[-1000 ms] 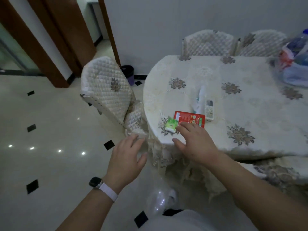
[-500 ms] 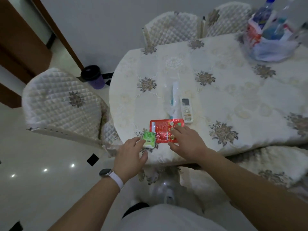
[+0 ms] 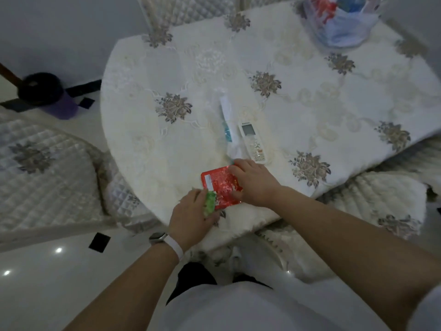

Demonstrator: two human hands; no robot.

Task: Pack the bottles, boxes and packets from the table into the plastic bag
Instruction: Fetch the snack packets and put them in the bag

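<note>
Moved: left hand [image 3: 191,215] now grips the small green plastic packet [image 3: 210,206] it only touched before.
Right hand [image 3: 255,185]: pinches the flat red foil packet [image 3: 220,185] on the desk [image 3: 167,68].

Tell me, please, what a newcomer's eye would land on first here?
The bright red packet at the near edge of the table stands out, gripped by the right hand, while the left hand pinches a small green packet beside it. At the far right corner sits the plastic bag.
</note>
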